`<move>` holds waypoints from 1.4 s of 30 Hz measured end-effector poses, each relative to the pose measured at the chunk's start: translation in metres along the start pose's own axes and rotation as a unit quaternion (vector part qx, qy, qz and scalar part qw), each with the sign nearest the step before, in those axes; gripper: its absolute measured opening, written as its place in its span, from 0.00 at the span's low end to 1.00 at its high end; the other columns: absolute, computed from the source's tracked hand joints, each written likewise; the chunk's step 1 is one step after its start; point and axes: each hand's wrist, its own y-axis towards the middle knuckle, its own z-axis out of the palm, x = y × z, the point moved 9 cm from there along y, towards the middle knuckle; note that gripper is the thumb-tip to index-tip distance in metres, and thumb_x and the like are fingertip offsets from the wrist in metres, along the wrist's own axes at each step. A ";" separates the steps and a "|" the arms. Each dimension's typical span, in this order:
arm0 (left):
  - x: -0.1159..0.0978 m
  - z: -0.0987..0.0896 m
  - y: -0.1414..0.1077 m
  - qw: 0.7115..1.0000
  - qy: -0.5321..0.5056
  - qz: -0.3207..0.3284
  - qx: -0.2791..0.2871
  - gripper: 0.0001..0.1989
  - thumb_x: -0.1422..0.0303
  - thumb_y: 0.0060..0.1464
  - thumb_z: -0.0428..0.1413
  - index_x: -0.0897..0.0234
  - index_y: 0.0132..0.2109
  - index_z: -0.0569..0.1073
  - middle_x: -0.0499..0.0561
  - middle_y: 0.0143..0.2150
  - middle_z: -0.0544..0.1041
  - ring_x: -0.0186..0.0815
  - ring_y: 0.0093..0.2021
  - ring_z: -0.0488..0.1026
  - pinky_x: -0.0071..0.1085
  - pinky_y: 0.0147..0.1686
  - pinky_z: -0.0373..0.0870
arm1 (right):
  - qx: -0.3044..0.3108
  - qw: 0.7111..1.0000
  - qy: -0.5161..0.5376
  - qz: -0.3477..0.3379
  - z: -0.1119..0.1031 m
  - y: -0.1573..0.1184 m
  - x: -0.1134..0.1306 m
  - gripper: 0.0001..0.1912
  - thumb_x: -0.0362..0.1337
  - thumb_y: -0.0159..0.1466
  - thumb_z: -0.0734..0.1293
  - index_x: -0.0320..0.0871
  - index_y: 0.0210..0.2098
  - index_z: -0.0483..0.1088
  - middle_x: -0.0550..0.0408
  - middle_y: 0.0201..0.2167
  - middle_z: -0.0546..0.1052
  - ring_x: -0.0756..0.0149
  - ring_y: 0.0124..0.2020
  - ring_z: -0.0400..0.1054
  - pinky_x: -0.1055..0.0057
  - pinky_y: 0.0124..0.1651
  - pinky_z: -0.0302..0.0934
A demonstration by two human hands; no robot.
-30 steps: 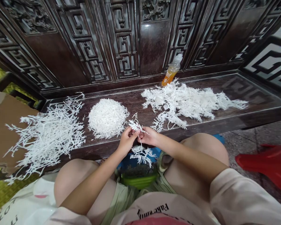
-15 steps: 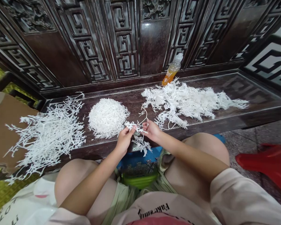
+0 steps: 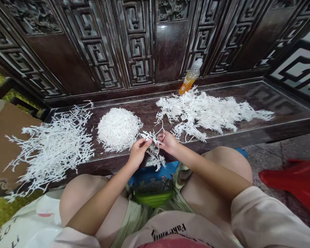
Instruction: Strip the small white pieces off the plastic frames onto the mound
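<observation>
The person's left hand point(image 3: 138, 154) and right hand point(image 3: 169, 143) are up in front of the body, close together but not touching. Both pinch the same thin white branchy strand point(image 3: 152, 137). The fingers of each hand are shut tight on it, and the strand crosses the small gap between the hands. A bushy white bit of the strand point(image 3: 155, 159) hangs down just under the hands, and a thin curl of it point(image 3: 160, 124) sticks up just past the right hand.

Just beyond the left hand sits a round white heap of tiny strands point(image 3: 118, 130). Farther left is a wide, messy white heap of branchy strands point(image 3: 51, 148), and part of it lies over a flat brown cardboard sheet point(image 3: 7, 137). Just beyond the right hand is a long white heap of branchy strands point(image 3: 209, 113).

The heaps lie on a dark shiny wooden bench point(image 3: 286, 103), right in front of the hands. Past the long heap, a clear plastic bottle with a white cap and orange drink point(image 3: 189, 81) leans a little against dark carved wooden panels point(image 3: 170, 44). Below the hands, between the knees, is a blue and green thing point(image 3: 153, 198), but it is hard to tell what it is. Far off to the right of the hands, a shiny red plastic thing point(image 3: 291, 186) stands on the floor.
</observation>
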 end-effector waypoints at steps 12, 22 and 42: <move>-0.016 -0.007 0.001 0.970 0.220 0.101 -0.027 0.14 0.60 0.54 0.43 0.64 0.29 0.67 0.48 0.28 0.67 0.32 0.31 0.63 0.27 0.33 0.57 | -0.023 0.799 -0.384 -0.462 0.025 -0.054 0.078 0.08 0.38 0.56 0.56 0.43 0.34 0.61 0.55 0.33 0.66 0.69 0.35 0.59 0.72 0.37 0.53; -0.019 -0.002 -0.001 0.969 0.209 0.130 -0.010 0.16 0.60 0.56 0.39 0.64 0.27 0.63 0.48 0.27 0.65 0.31 0.30 0.63 0.27 0.32 0.58 | 0.165 0.895 -0.367 -0.192 0.044 -0.025 0.000 0.13 0.46 0.57 0.57 0.41 0.27 0.60 0.58 0.26 0.65 0.72 0.27 0.62 0.73 0.32 0.55; -0.019 -0.005 0.004 0.986 0.134 0.097 0.009 0.15 0.64 0.53 0.42 0.64 0.21 0.62 0.47 0.24 0.65 0.31 0.29 0.63 0.27 0.33 0.58 | 0.213 0.792 -0.439 -0.367 0.062 -0.046 0.027 0.16 0.45 0.61 0.53 0.41 0.23 0.59 0.60 0.22 0.63 0.72 0.27 0.57 0.74 0.35 0.51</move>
